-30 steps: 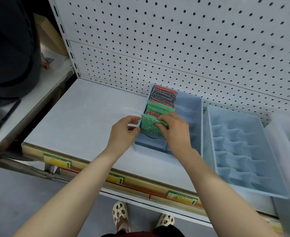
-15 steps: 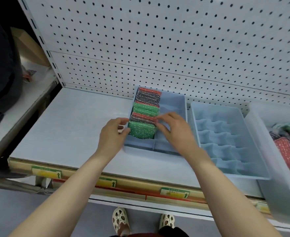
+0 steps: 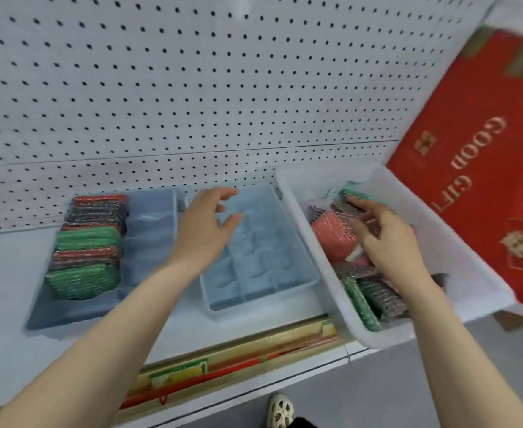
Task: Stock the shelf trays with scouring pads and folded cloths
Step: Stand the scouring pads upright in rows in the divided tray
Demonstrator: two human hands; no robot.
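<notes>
Against the pegboard (image 3: pixel 223 88) at the far side, the white shelf (image 3: pixel 4 319) carried everything, with a red gift box (image 3: pixel 476 168) leaning at the far right. Largest on the shelf was the clear supply bin (image 3: pixel 457 251) at the right, its near end jutting past the shelf edge, holding a loose heap of scouring pads (image 3: pixel 374 298) in green, red and dark sparkle. At the left sat the blue tray (image 3: pixel 149 236), whose left column was packed with a row of pads (image 3: pixel 87 245) standing on edge from far to near, while its right column lay bare. Between tray and bin stood the divided tray (image 3: pixel 263 261), every cell unfilled. The right hand (image 3: pixel 386 239) reached down into the bin, fingers spread and lightly curled over the heap; blur hid whether any pad was actually pinched. The left hand (image 3: pixel 204 230) hovered over the divided tray's left rim, fingers loosely curled and parted, holding nothing. No folded cloths could be made out for certain. Those pads looked light, springy and soft, with a rough mesh skin that should not slip; a pinch across the flat faces near one edge would likely lift one cleanly, though neighbours might snag and come along
</notes>
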